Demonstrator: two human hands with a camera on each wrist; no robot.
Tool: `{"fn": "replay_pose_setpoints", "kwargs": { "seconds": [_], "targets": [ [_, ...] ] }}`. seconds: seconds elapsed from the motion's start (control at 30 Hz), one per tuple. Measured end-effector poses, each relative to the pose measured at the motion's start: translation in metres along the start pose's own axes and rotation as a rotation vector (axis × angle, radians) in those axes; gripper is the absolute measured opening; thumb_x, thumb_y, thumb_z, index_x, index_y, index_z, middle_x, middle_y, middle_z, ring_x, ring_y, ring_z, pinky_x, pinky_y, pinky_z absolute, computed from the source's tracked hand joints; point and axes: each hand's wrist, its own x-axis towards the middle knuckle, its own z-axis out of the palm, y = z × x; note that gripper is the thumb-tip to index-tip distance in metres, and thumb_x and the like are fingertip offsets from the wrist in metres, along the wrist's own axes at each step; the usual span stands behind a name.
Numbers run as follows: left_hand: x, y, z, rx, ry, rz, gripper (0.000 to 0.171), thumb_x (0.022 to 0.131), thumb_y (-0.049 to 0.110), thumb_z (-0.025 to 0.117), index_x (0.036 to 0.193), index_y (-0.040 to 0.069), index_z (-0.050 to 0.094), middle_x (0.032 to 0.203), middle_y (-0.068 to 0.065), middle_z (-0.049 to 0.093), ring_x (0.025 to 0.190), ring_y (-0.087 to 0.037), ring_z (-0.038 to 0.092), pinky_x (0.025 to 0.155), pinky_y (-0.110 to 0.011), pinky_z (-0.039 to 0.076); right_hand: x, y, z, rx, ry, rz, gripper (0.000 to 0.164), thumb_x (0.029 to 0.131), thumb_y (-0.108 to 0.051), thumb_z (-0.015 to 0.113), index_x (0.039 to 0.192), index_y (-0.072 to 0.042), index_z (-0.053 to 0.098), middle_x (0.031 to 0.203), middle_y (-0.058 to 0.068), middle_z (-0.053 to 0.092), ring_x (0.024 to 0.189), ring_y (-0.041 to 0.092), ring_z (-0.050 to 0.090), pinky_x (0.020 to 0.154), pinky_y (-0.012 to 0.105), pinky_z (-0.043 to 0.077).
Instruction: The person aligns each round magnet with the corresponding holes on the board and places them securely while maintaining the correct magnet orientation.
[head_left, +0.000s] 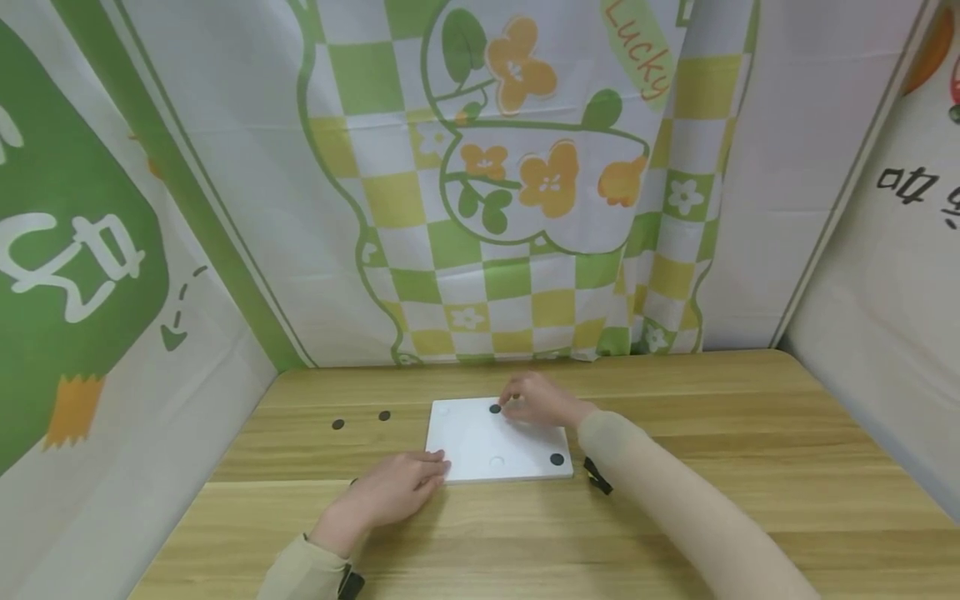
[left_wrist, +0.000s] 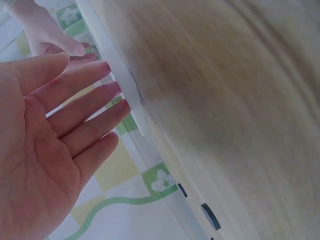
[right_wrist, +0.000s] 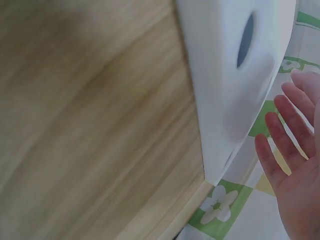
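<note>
A white rectangular board (head_left: pixel 468 437) with shallow round recesses lies flat on the table. One black disc (head_left: pixel 557 459) sits at its front right corner, another black disc (head_left: pixel 495 409) at the middle of its back edge. Beside that back disc, the fingertips of my right hand (head_left: pixel 542 400) touch or nearly touch it; its fingers look fairly straight in the right wrist view. My left hand (head_left: pixel 397 487) rests straight fingertips on the board's front left corner. Pale round recesses show at front middle and back left; my hands cover the other corners.
Two loose black discs, a nearer disc (head_left: pixel 338 424) and a farther disc (head_left: pixel 385 415), lie on the wooden table (head_left: pixel 675 417) left of the board. Another dark piece (head_left: pixel 354 482) is mostly hidden behind my left hand. A patterned curtain (head_left: pixel 510 275) hangs behind the table.
</note>
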Motion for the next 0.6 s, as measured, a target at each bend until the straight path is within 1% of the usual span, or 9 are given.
{"fn": "replay_pose_setpoints", "kwargs": {
  "seconds": [0.13, 0.27, 0.4, 0.53, 0.6],
  "targets": [
    [0.0, 0.001, -0.001, -0.002, -0.004, -0.004, 0.031, 0.097, 0.023, 0.051, 0.122, 0.009, 0.064, 0.132, -0.012, 0.058, 0.121, -0.032, 0.056, 0.104, -0.049, 0.044, -0.007, -0.002, -0.003, -0.029, -0.02, -0.006, 0.021, 0.09, -0.026, 0.065, 0.106, -0.013, 0.07, 0.109, 0.002, 0.066, 0.101, 0.016, 0.061, 0.089, 0.029, 0.054],
    [-0.001, 0.002, -0.002, -0.004, 0.0, 0.004, 0.031, 0.096, 0.022, 0.052, 0.121, 0.008, 0.065, 0.131, -0.013, 0.059, 0.12, -0.033, 0.056, 0.103, -0.049, 0.044, -0.013, -0.004, -0.005, -0.07, -0.027, -0.011, 0.024, 0.091, -0.029, 0.063, 0.108, -0.014, 0.07, 0.112, 0.003, 0.067, 0.104, 0.017, 0.061, 0.093, 0.032, 0.053],
    [-0.001, 0.003, -0.003, -0.007, -0.001, 0.004, 0.031, 0.096, 0.021, 0.052, 0.121, 0.008, 0.065, 0.131, -0.014, 0.058, 0.12, -0.033, 0.056, 0.103, -0.049, 0.044, -0.021, -0.005, -0.007, -0.075, -0.005, -0.031, 0.025, 0.092, -0.028, 0.062, 0.11, -0.012, 0.07, 0.113, 0.006, 0.066, 0.104, 0.02, 0.063, 0.091, 0.035, 0.053],
    [0.0, 0.004, -0.004, -0.016, -0.009, -0.003, 0.031, 0.097, 0.021, 0.052, 0.121, 0.008, 0.064, 0.132, -0.014, 0.058, 0.121, -0.033, 0.056, 0.104, -0.05, 0.043, -0.029, -0.005, -0.009, -0.08, 0.025, -0.049, 0.026, 0.093, -0.028, 0.061, 0.111, -0.011, 0.07, 0.113, 0.006, 0.067, 0.104, 0.02, 0.064, 0.09, 0.035, 0.054],
    [0.0, 0.004, -0.004, -0.019, -0.01, -0.001, 0.031, 0.096, 0.021, 0.052, 0.121, 0.007, 0.064, 0.131, -0.014, 0.058, 0.121, -0.033, 0.055, 0.104, -0.05, 0.043, -0.033, -0.005, -0.009, -0.078, 0.032, -0.051, 0.027, 0.093, -0.028, 0.061, 0.112, -0.011, 0.07, 0.113, 0.006, 0.067, 0.105, 0.02, 0.063, 0.092, 0.035, 0.054]
  ]
}}
